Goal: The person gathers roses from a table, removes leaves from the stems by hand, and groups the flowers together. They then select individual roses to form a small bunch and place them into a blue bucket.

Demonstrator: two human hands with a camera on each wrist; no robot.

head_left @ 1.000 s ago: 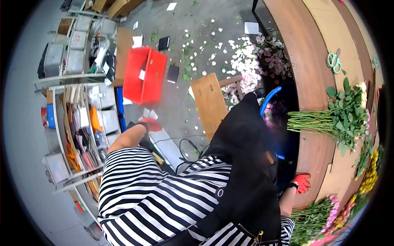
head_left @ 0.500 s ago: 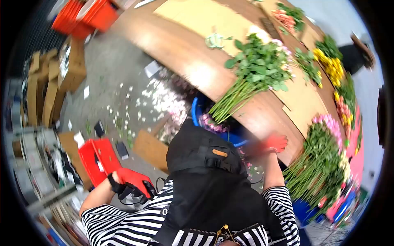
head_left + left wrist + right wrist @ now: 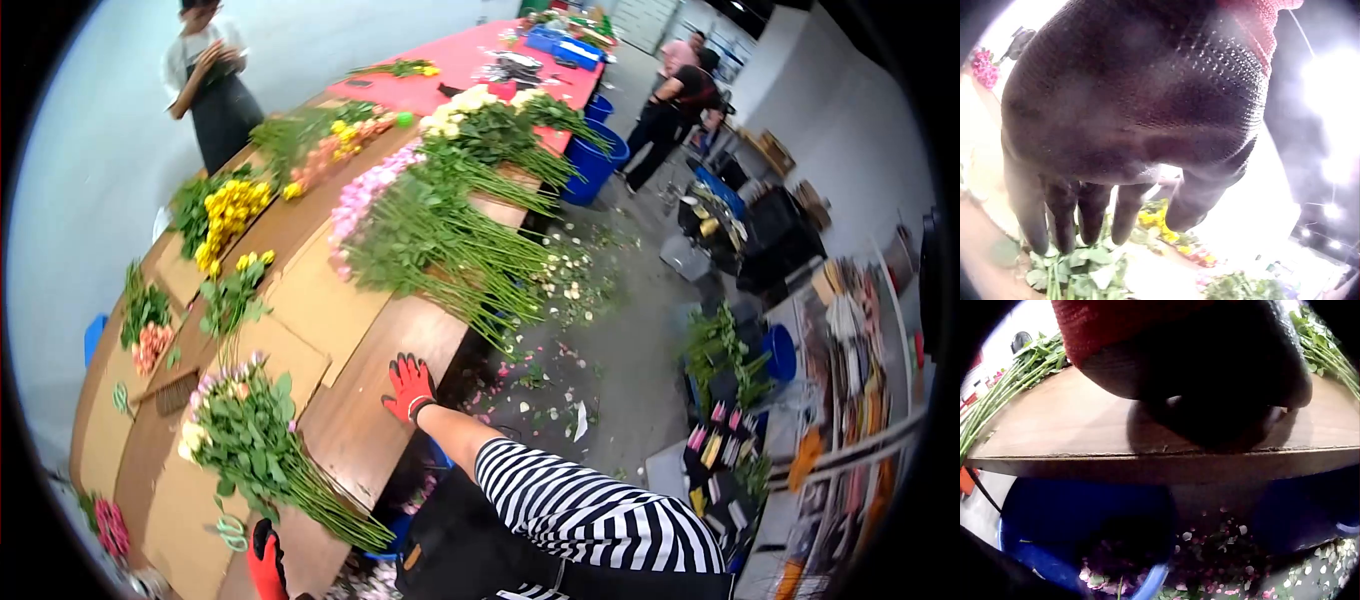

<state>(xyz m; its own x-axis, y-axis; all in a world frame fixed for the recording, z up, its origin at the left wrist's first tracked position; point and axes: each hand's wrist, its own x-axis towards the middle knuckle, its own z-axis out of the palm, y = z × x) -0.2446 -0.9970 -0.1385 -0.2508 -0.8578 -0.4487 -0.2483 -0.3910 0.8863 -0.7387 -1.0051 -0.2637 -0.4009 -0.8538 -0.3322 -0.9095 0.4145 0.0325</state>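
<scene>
My right hand [image 3: 410,388], in a red glove with dark fingertips, rests spread on the wooden table's bare edge [image 3: 365,410]. The right wrist view shows it from behind as a dark shape on the tabletop. To its left lies a bunch of roses [image 3: 250,440] with pale pink and cream heads, its green stems reaching over the edge. My left hand [image 3: 267,562], gloved alike, is at the near end of that bunch, beside green-handled scissors [image 3: 232,532]. In the left wrist view its fingers [image 3: 1060,219] extend above green leaves, holding nothing.
Larger flower bunches [image 3: 440,230] lie farther along the table, with yellow flowers [image 3: 235,215] behind. A blue bucket [image 3: 1085,512] stands under the edge, near fallen petals [image 3: 1222,550]. A person in an apron [image 3: 215,90] stands across the table; others are at the back right.
The head view has swung round toward the table. My left hand has come from beside my body to the table near the roses. My right hand stays on the table's edge.
</scene>
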